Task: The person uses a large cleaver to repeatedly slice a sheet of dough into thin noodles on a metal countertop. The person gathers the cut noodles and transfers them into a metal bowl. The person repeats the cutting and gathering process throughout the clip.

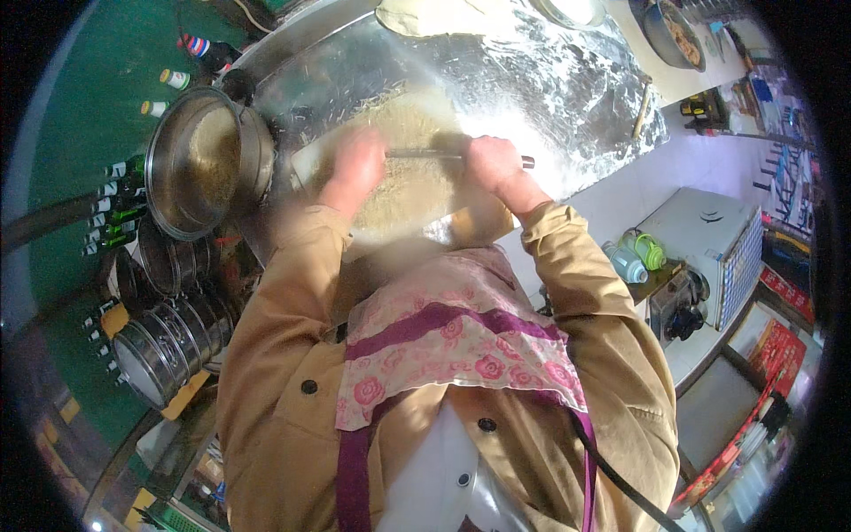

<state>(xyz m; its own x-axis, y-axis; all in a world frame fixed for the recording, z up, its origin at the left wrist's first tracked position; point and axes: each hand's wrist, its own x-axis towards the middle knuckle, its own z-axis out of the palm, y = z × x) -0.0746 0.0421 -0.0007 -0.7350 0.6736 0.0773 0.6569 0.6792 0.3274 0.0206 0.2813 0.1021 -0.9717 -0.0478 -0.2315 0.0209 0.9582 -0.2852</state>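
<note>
A long knife, seen along its spine, lies across between my two hands. My right hand is closed round its handle, whose dark end sticks out on the right. At the other end my left hand is closed on the blade's tip end. Beneath the knife spreads a layer of pale, finely chopped food, whose kind I cannot make out. It covers a cutting board near my apron. Haze or glare blurs this area.
Left of the board stands a steel pot with pale contents. A dough sheet lies at the far edge of the floury metal worktop. A rolling pin rests at its right. Stacked steamers, bottles and a white box stand around.
</note>
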